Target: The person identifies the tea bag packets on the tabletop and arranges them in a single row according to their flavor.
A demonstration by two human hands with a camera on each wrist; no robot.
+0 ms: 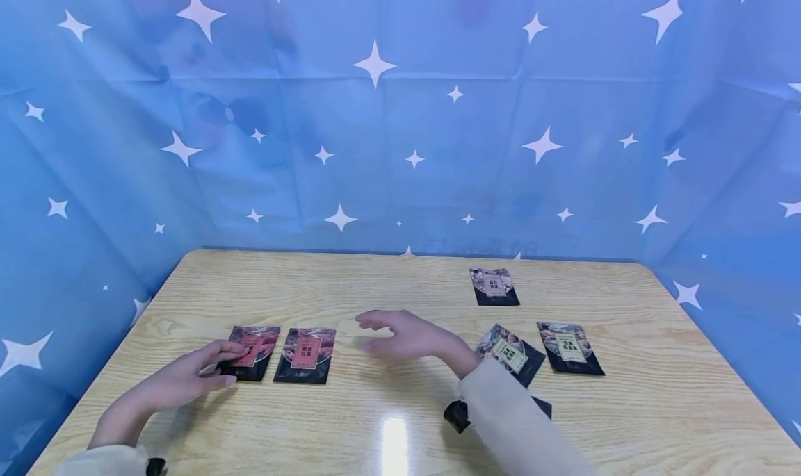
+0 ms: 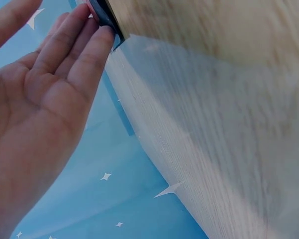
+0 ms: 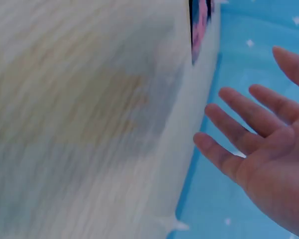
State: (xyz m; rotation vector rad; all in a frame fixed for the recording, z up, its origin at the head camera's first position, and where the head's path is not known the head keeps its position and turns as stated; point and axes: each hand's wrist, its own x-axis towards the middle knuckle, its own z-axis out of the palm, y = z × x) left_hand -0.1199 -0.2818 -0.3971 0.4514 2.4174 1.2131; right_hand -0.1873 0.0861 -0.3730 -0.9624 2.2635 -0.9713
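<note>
Quietly, a person's left hand (image 1: 178, 382) rests its fingertips on a red-labelled packet (image 1: 263, 338) lying flat toward the left edge of a wood-grain tabletop (image 1: 388, 288); the fingers are fairly straight, the thumb apart from them near the packet's lower edge, with no clamp around it. A second red-labelled packet (image 1: 304, 356) lies flat just beside the first, on the side toward the tabletop's middle. The right hand (image 1: 409, 333) hovers over the wood near this second packet, fingers spread apart, palm bare and holding nothing.

Toward the right edge, a green-labelled packet (image 1: 508, 351) lies turned at an angle beside the right sleeve (image 1: 519, 420), while another packet with a pale green label (image 1: 571, 348) sits just beyond it, closer to that edge. A lilac-labelled packet (image 1: 494, 286) lies near the far edge, short of the far right corner. The dark corner of a further packet (image 1: 543, 406) shows from behind the sleeve, its label hidden. Black wristbands (image 1: 457, 416) circle both sleeves, and a blue backdrop (image 1: 438, 191) with white stars rises behind the far edge.
</note>
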